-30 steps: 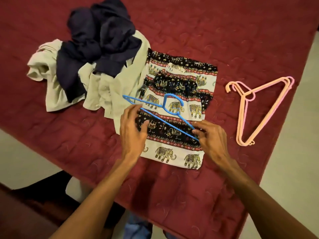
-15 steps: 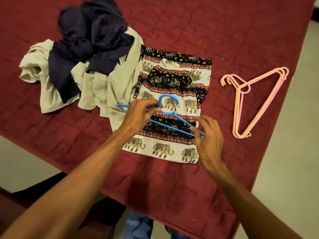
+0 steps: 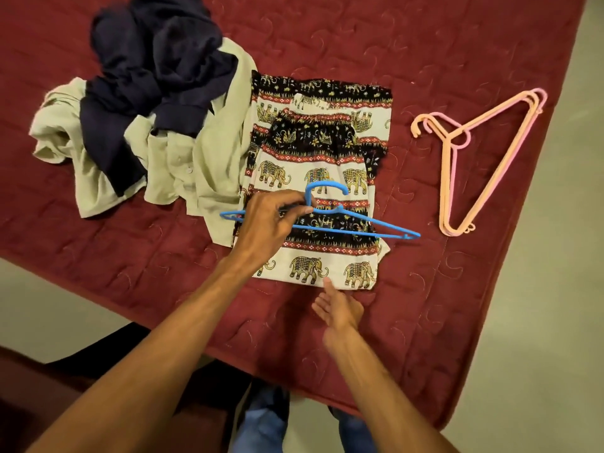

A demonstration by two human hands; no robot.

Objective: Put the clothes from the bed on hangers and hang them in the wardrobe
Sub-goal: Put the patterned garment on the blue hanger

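Left hand [image 3: 277, 220], grip pinched on the neck of the thin blue plastic hanger [image 3: 340, 209], holds its long bar crosswise over the folded elephant-print garment [image 3: 313, 152] on the red quilted bed [image 3: 425, 305]; right hand [image 3: 340, 308], grip wide and empty, lies just beside the garment's near hem

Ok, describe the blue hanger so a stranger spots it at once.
On the red bed, find the elephant-print garment. Across its lower half, gripped by the left hand, is the blue hanger. It is the only blue one; the hangers to the right are pink and orange.
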